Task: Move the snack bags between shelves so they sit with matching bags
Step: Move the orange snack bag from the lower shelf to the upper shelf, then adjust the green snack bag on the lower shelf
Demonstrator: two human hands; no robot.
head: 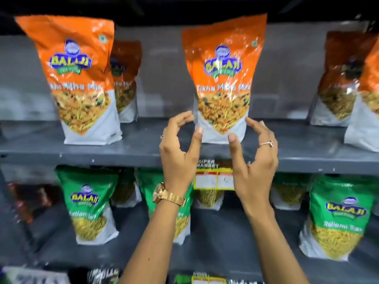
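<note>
I see a grey metal shelving unit filling my view. Its upper shelf (pixel 133 144) runs straight across, with a dull grey back panel (pixel 164 78) behind it. A darker lower shelf (pixel 221 238) sits beneath, deep in shadow. A yellow and red price label (pixel 214 177) hangs from the upper shelf's front edge. Above, the top is nearly black.

Orange-and-white bags (pixel 222 78) above; green-and-white bags (pixel 90 203) below; grey shelf (pixel 102 152)
</note>
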